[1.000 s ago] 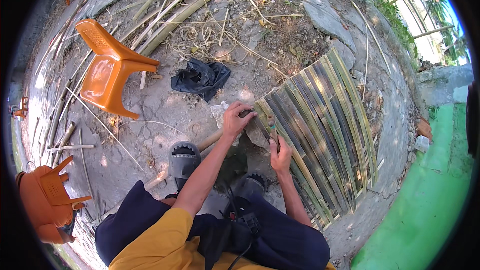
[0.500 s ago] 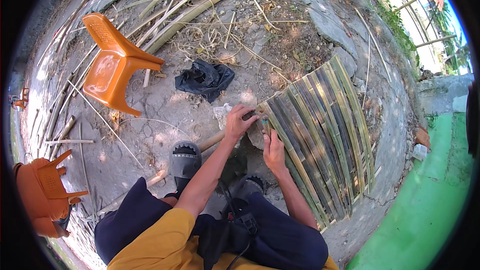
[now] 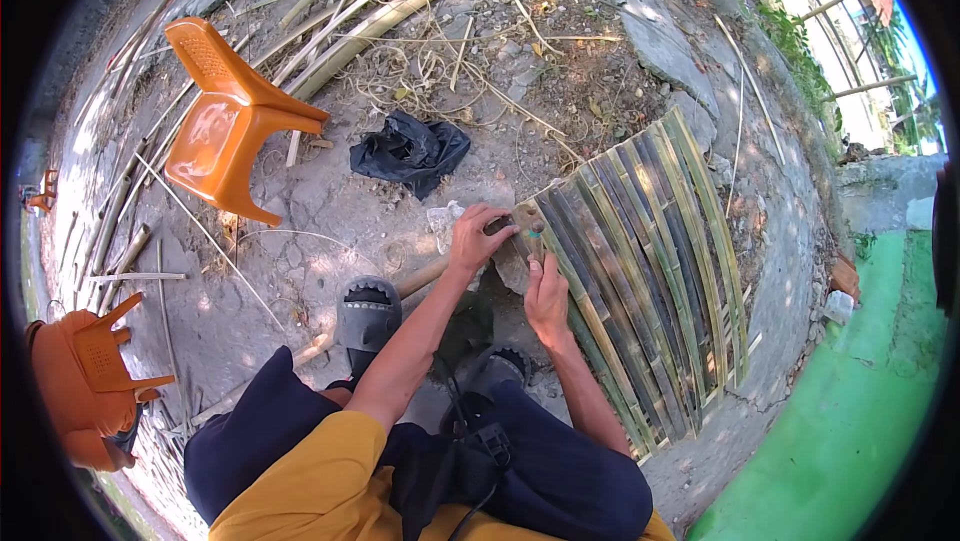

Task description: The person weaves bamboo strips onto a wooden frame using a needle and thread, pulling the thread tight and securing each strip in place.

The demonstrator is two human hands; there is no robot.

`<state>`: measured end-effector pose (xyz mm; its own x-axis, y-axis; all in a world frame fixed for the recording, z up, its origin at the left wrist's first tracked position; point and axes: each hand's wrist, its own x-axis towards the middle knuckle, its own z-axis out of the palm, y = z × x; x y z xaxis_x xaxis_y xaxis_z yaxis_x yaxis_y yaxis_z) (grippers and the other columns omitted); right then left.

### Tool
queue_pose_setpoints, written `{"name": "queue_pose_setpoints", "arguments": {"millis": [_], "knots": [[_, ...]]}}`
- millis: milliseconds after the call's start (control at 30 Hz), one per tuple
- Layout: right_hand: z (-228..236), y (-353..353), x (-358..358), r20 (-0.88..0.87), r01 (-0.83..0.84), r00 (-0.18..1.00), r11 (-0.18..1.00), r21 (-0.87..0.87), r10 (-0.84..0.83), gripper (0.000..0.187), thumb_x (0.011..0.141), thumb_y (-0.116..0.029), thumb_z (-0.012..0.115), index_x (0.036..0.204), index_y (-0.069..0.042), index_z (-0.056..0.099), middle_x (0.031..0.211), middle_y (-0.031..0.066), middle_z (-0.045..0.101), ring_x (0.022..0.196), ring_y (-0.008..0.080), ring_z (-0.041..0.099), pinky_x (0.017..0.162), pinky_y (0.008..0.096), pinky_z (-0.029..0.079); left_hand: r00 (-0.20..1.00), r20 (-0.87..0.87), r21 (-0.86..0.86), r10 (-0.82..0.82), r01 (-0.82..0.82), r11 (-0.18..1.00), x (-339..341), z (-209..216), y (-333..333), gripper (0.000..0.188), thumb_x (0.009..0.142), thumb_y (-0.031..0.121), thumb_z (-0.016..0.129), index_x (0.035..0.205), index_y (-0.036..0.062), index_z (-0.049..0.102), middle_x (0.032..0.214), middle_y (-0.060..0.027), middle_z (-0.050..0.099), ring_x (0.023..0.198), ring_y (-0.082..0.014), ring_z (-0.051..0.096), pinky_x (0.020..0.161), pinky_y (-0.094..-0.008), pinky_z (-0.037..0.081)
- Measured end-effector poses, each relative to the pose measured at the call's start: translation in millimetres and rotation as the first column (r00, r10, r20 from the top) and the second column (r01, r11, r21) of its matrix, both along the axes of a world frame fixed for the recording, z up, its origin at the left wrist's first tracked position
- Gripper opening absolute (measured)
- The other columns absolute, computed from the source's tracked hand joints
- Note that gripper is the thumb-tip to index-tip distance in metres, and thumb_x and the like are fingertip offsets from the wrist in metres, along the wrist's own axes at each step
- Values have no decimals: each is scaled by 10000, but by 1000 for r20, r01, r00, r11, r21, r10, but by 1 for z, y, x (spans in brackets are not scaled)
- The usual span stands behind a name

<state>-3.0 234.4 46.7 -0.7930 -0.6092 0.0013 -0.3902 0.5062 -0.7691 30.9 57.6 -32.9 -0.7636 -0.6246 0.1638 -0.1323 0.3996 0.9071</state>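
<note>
My left hand [image 3: 481, 238] is at the near-left corner of a panel of bamboo slats [image 3: 640, 271]. Its thumb and fingers are bent together; whatever they pinch is too small or hidden to make out. Just right of it, my right hand [image 3: 546, 291] is wrapped round the handle of what looks like a hammer [image 3: 535, 237]. A teal patch shows near the tool's head, which lies close to the left fingertips, over the panel's corner. The slats lie side by side, green, tan and dark.
A pale stone [image 3: 445, 224] and a bamboo pole [image 3: 420, 278] lie by my feet. Beyond are a black plastic bag [image 3: 410, 153] and an orange chair [image 3: 215, 126]. Loose bamboo strips [image 3: 390, 16] litter the ground. A person in orange [image 3: 75, 381] is at the left.
The tool's head has shifted slightly upward and now shows more plainly beside my left fingertips. My left hand has stayed almost in place.
</note>
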Motion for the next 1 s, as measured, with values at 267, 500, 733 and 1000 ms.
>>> {"name": "queue_pose_setpoints", "arguments": {"millis": [267, 500, 733, 1000], "knots": [[-17, -3, 4, -51, -65, 996, 991, 113, 71, 230, 1100, -188, 485, 1161, 30, 525, 809, 336, 637, 778, 569, 628, 630, 603, 458, 999, -52, -36, 12, -14, 999, -2, -4, -2, 279, 762, 122, 867, 1031, 80, 805, 915, -90, 730, 825, -282, 686, 712, -380, 549], [-15, -1, 12, -36, 22, 999, 1000, -4, -22, 245, 1100, -198, 491, 1106, 43, 530, 768, 333, 625, 758, 557, 636, 615, 587, 451, 999, -41, -87, 20, -24, 996, -3, -4, -2, 281, 762, 134, 873, 1029, 79, 803, 934, -94, 734, 841, -292, 696, 737, -384, 557], [15, -8, 11, -59, 26, 997, 975, -221, -40, 235, 1101, -192, 488, 1076, 35, 544, 719, 281, 608, 695, 533, 622, 591, 527, 460, 999, -32, -32, 4, -5, 999, 1, -1, -1, 287, 769, 174, 898, 1016, 77, 788, 911, -96, 721, 825, -288, 692, 723, -376, 547], [-11, 27, 5, 81, 262, 961, 964, 43, -265, 269, 989, -211, 715, 986, 1, 550, 694, 165, 603, 626, 351, 642, 581, 460, 457, 999, -31, -104, -17, 13, 994, 0, 0, -3, 354, 766, 216, 915, 1059, 82, 770, 887, -78, 704, 751, -227, 644, 660, -368, 514]]}}
